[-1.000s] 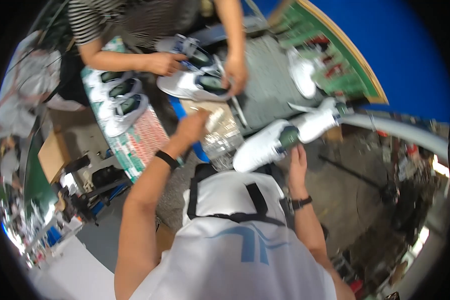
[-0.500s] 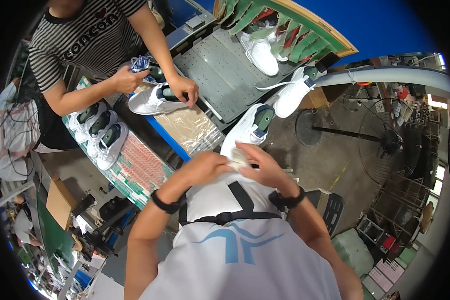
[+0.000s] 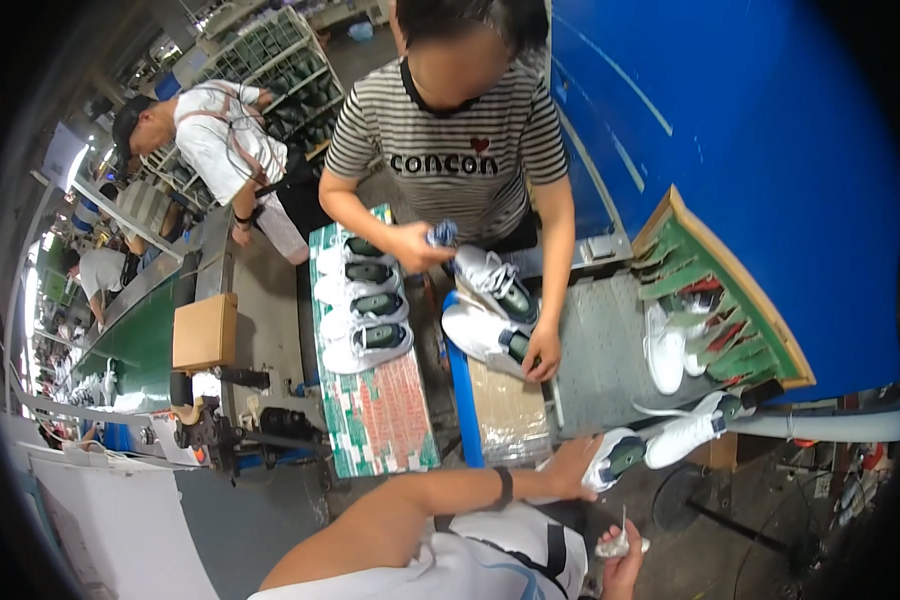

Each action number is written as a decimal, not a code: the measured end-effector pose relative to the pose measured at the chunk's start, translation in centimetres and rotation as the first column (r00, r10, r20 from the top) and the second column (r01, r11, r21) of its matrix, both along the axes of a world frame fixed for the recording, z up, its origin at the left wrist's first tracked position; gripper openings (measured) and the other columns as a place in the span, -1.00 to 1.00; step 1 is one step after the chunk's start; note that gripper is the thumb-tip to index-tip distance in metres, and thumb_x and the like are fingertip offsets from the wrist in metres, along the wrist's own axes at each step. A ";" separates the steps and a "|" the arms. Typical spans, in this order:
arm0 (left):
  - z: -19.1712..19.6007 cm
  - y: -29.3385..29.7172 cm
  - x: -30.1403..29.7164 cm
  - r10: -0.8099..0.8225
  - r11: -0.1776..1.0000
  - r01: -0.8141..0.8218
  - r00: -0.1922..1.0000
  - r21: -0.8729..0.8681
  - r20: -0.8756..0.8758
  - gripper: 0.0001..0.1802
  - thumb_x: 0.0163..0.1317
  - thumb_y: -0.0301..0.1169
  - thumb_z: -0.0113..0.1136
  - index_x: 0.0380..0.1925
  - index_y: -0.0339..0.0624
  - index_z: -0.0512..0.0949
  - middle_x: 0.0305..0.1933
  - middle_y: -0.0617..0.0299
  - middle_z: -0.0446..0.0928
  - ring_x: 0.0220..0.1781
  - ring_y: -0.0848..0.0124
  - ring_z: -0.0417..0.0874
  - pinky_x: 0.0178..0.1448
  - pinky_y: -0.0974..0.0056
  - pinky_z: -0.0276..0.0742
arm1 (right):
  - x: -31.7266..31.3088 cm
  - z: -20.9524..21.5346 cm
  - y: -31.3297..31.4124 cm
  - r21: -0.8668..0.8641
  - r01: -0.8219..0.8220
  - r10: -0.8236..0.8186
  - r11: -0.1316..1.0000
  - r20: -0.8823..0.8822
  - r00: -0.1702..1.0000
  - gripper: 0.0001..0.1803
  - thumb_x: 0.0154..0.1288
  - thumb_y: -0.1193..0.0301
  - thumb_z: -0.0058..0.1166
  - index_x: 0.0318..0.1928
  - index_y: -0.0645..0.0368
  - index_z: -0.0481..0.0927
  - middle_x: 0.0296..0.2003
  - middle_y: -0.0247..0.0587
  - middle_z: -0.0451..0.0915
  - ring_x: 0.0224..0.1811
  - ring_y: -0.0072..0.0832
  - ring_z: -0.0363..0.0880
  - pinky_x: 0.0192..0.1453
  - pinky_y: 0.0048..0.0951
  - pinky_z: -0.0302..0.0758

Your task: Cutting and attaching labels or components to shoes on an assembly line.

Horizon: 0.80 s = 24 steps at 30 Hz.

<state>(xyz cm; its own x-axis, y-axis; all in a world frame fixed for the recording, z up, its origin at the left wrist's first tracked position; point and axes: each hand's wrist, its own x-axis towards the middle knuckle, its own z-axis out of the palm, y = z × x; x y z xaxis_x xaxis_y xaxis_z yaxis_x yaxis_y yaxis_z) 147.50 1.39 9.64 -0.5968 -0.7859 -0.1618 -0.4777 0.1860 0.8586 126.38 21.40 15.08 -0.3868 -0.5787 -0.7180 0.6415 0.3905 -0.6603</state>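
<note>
A white sneaker (image 3: 622, 458) with a dark green lining is at the near end of the grey perforated belt. Over its toe side lies my left hand (image 3: 573, 468), its fingers closed around the shoe and partly hidden by it. Lower and to the right, my right hand (image 3: 625, 562) pinches a small crumpled whitish bundle (image 3: 612, 546) with a thin strand sticking up. I cannot make out its exact kind. Another white sneaker (image 3: 685, 437) sits just right of the first, a loose lace trailing from it.
Opposite, a co-worker holds a blue-white bundle and touches a white sneaker (image 3: 485, 335) above a cardboard box (image 3: 510, 410). Several sneakers stand on the taped board (image 3: 385, 425) at left. A green-flapped tunnel opening (image 3: 735, 300) stands right, a pedestal fan (image 3: 740, 527) lower right.
My view has swung left and up. My hands were together over the whitish bundle; now they are apart, the left on the sneaker, the right keeping the bundle.
</note>
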 end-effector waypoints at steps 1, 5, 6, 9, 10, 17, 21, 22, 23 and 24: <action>-1.5 1.4 -1.0 0.038 0.999 -0.037 0.999 -0.026 0.035 0.42 -0.15 -0.10 0.78 0.64 -0.30 0.09 0.49 -0.36 0.33 0.55 -0.26 0.36 0.61 -0.16 0.28 | 0.4 2.3 -1.1 0.020 0.056 -0.057 0.998 0.059 0.997 -0.62 0.58 0.12 0.17 0.15 0.11 0.67 -0.35 -0.29 0.69 -0.36 -0.39 0.65 -0.18 -0.25 0.63; -2.0 2.1 -2.6 0.104 0.995 -0.104 0.994 -0.003 0.044 0.24 -0.11 -0.17 0.70 0.59 -0.26 0.24 0.49 -0.29 0.41 0.53 -0.19 0.44 0.57 -0.13 0.38 | -2.3 2.0 -1.7 -0.023 0.103 -0.098 0.994 0.170 0.981 -0.61 0.54 0.25 0.25 0.24 0.15 0.68 -0.28 -0.22 0.72 -0.27 -0.39 0.70 -0.13 -0.26 0.70; -1.5 1.5 -2.6 0.099 0.994 -0.100 0.994 0.032 0.042 0.19 -0.10 -0.20 0.67 0.56 -0.27 0.29 0.45 -0.25 0.47 0.51 -0.15 0.49 0.54 -0.08 0.42 | -2.7 2.2 -2.0 -0.025 0.107 -0.101 0.994 0.178 0.979 -0.59 0.54 0.23 0.26 0.25 0.17 0.67 -0.30 -0.22 0.71 -0.29 -0.39 0.69 -0.12 -0.23 0.70; 1.9 -0.9 -1.4 0.217 0.943 -0.191 0.974 0.273 -0.067 0.05 -0.04 -0.07 0.62 0.49 -0.19 0.43 0.22 -0.20 0.69 0.29 -0.11 0.71 0.39 -0.05 0.59 | -5.9 0.2 -4.5 -0.128 -0.010 0.055 0.992 0.355 0.933 -0.36 0.60 -0.23 -0.01 0.30 -0.01 0.63 -0.38 -0.29 0.72 -0.33 -0.32 0.70 -0.03 -0.03 0.67; 0.5 -1.9 -0.2 0.173 0.950 -0.159 0.985 0.270 -0.027 0.06 -0.05 0.02 0.64 0.47 -0.16 0.45 0.19 -0.18 0.71 0.25 -0.10 0.74 0.34 -0.04 0.62 | -6.5 0.8 -6.1 -0.092 -0.064 0.094 0.994 0.387 0.917 -0.22 0.55 -0.42 -0.14 0.33 -0.08 0.63 -0.40 -0.35 0.71 -0.34 -0.34 0.68 0.02 0.03 0.63; 7.4 0.1 9.4 0.554 0.732 -0.487 0.833 0.476 -0.001 -0.04 -0.05 -0.18 0.65 0.36 -0.28 0.45 0.13 0.01 0.69 0.16 0.22 0.72 0.34 0.16 0.59 | -9.4 3.4 -15.9 -0.254 -0.300 0.393 0.919 0.632 0.668 -0.12 0.59 -0.30 -0.27 0.43 0.22 0.54 -0.17 0.01 0.65 -0.10 -0.10 0.57 0.23 0.07 0.49; 4.7 5.9 9.4 0.942 0.316 -0.858 0.336 0.405 -0.023 -0.26 0.05 -0.32 0.60 0.24 -0.26 0.50 0.06 0.04 0.71 0.11 0.24 0.73 0.28 0.13 0.63 | -7.2 2.9 -20.8 -0.283 -0.504 0.549 0.816 0.651 0.524 -0.15 0.61 -0.24 -0.25 0.46 0.24 0.50 -0.11 0.06 0.66 -0.03 -0.07 0.59 0.24 0.08 0.49; 4.1 6.5 8.4 0.967 0.251 -0.900 0.250 0.357 -0.049 -0.31 0.09 -0.35 0.59 0.21 -0.24 0.49 0.05 0.04 0.71 0.10 0.24 0.73 0.26 0.10 0.64 | -7.4 3.0 -21.1 -0.304 -0.540 0.589 0.785 0.636 0.499 -0.15 0.59 -0.22 -0.17 0.50 0.25 0.46 -0.07 0.08 0.66 0.02 -0.06 0.60 0.26 0.09 0.50; 3.5 6.5 7.5 0.980 0.188 -0.941 0.198 0.282 0.008 -0.25 0.10 -0.32 0.61 0.26 -0.26 0.46 0.06 0.03 0.70 0.10 0.23 0.74 0.26 0.09 0.64 | -7.3 2.9 -21.3 -0.342 -0.567 0.638 0.749 0.603 0.479 -0.13 0.57 -0.22 -0.13 0.52 0.26 0.44 -0.04 0.07 0.65 0.03 -0.07 0.61 0.27 0.08 0.50; 2.7 6.2 6.6 0.988 0.121 -0.970 0.137 0.209 0.065 -0.19 0.10 -0.30 0.63 0.30 -0.27 0.43 0.06 0.02 0.70 0.11 0.22 0.74 0.25 0.08 0.64 | -7.3 2.7 -21.3 -0.376 -0.593 0.683 0.712 0.568 0.459 -0.10 0.55 -0.23 -0.09 0.54 0.28 0.41 -0.01 0.07 0.64 0.05 -0.08 0.61 0.29 0.07 0.51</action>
<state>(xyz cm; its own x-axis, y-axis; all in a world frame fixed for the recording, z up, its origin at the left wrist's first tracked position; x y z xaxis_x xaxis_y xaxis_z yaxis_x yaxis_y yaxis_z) 154.13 7.63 12.37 0.6487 -0.6702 -0.3607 -0.0758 -0.5284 0.8456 119.04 0.05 17.78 0.6405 -0.5583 -0.5274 0.4995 0.8244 -0.2661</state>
